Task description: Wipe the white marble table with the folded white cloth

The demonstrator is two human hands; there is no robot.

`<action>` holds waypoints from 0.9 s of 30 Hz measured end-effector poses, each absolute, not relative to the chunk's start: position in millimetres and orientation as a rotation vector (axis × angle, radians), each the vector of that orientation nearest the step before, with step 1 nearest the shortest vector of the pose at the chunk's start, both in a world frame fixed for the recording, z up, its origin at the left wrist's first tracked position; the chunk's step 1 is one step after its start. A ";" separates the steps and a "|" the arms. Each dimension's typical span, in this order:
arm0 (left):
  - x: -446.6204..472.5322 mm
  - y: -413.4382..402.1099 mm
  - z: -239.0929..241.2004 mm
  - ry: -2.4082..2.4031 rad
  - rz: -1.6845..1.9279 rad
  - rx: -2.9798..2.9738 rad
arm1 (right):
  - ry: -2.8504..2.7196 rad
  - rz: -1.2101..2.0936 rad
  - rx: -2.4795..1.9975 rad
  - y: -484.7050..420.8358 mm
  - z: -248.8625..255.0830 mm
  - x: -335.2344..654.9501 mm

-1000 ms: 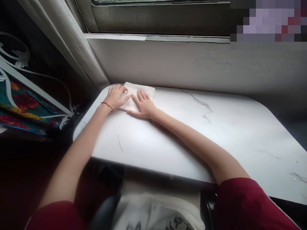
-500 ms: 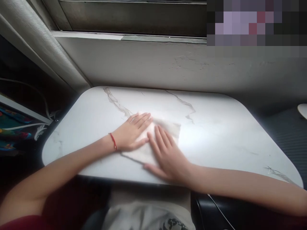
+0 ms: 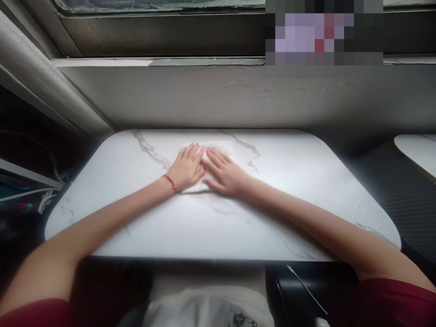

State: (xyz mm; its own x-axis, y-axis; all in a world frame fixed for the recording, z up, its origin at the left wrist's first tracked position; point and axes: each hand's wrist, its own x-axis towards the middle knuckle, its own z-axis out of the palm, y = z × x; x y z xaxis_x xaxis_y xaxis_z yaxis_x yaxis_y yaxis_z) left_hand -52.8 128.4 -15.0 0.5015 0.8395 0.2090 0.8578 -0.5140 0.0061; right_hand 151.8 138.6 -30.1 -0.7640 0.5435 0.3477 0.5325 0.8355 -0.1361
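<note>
A white cloth (image 3: 195, 187) lies flat on the white marble-patterned table (image 3: 163, 227), mostly covered by my two hands. My left hand (image 3: 187, 167), with a red string bracelet (image 3: 169, 183) at the wrist, rests palm down on the cloth's left part, fingers stretched out. Pressed on its right part is my right hand (image 3: 225, 171), also palm down with fingers extended. The two hands nearly meet at the thumbs and index fingers. Neither hand grasps the cloth.
A wall (image 3: 170, 97) with a window ledge (image 3: 112, 63) runs behind the table. A pale pipe-like post (image 3: 44, 59) slants down at the left, near white cables (image 3: 47, 200). Another white tabletop (image 3: 420, 152) shows at the right. A thin white cable (image 3: 308, 290) hangs below the front edge.
Both hands and the cloth have slid away from me across the table, toward the wall. The right hand has drawn closer to the left. The camera view has shifted too.
</note>
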 end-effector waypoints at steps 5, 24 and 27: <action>-13.5 191.2 -13.4 -1.480 -0.337 -2.664 | -2.656 -0.006 -0.920 194.1 -32.0 192.2; 25.0 242.1 -24.8 -1.434 -0.506 -2.739 | -2.564 0.034 -1.096 222.5 -32.4 234.0; 23.9 239.3 -24.0 -1.437 -0.484 -2.742 | -2.570 0.064 -1.098 219.3 -31.6 233.7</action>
State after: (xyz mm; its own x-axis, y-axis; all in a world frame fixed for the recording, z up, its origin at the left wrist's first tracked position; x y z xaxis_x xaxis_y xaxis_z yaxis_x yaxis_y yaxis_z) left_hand 23.9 239.3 -24.0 0.5317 0.8014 0.2739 0.8038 -0.5794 0.1348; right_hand 233.7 219.3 -31.6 -0.6413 0.7085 0.2947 0.6928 0.6997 -0.1745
